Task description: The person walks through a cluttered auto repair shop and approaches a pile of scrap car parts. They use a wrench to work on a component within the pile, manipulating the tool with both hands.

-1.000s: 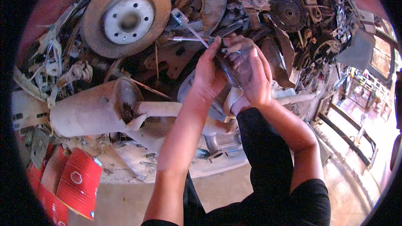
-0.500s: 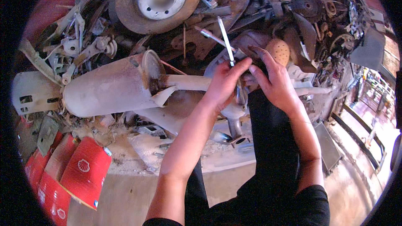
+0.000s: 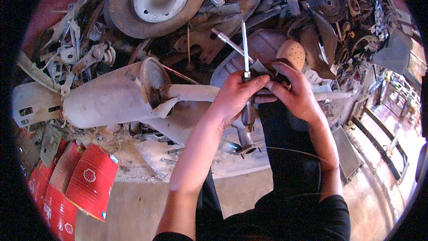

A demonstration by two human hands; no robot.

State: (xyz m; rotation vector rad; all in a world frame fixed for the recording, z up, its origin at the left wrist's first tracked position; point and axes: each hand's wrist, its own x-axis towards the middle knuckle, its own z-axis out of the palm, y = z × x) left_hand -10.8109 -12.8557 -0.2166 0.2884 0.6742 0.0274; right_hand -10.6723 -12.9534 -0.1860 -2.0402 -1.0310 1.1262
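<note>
My left hand (image 3: 232, 93) is closed round a tool like a screwdriver, its flat bright blade (image 3: 244, 49) pointing up and its dark handle (image 3: 248, 117) showing below the fingers. A second metal rod tool (image 3: 232, 44) slants from upper left down to a grey part between my hands; which hand carries it cannot be told. Close beside, my right hand (image 3: 296, 93) has thumb and fingers bent round something dark, mostly hidden. Just behind the hands are a tan perforated part (image 3: 292, 55) and a large dark curved part (image 3: 263, 42).
A grey muffler (image 3: 109, 93) with a pipe (image 3: 194, 93) lies to the left. Beyond it leans a rusty brake disc (image 3: 120, 6), among heaped metal car parts. Cut red sheets (image 3: 91, 176) stand at lower left, and a dark metal frame (image 3: 381, 143) at right.
The blade in my left hand has turned more upright, and its handle now shows below the hand. The slanted rod shows more clearly. The surroundings have shifted slightly in view.
</note>
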